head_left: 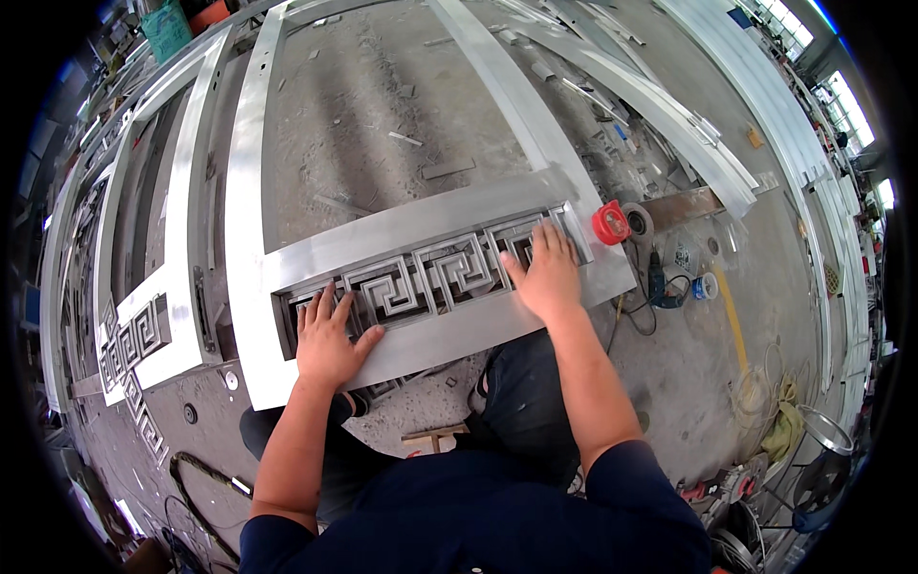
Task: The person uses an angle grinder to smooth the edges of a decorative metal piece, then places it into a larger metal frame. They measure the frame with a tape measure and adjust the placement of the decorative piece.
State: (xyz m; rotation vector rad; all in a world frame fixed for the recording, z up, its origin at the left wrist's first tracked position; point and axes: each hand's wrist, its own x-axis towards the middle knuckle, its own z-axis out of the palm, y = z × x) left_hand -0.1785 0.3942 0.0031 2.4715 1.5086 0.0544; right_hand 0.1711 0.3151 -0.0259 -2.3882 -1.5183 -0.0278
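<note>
In front of my knees lies a large silver metal frame, its near end crossed by a rectangular slot. A metal lattice panel with a square spiral pattern sits in that slot. My left hand rests with spread fingers at the panel's left end, its fingertips over the lattice and its palm by the near rail. At the right end my right hand lies flat with the thumb apart, fingers on the lattice. Neither hand is wrapped around anything. Whether the panel sits flush all round is hidden under the hands.
A red tape measure sits on the frame's right corner beside a grey disc. Right of it on the floor are a corded drill and a tub. More lattice pieces lie on another frame at left. Metal offcuts litter the floor.
</note>
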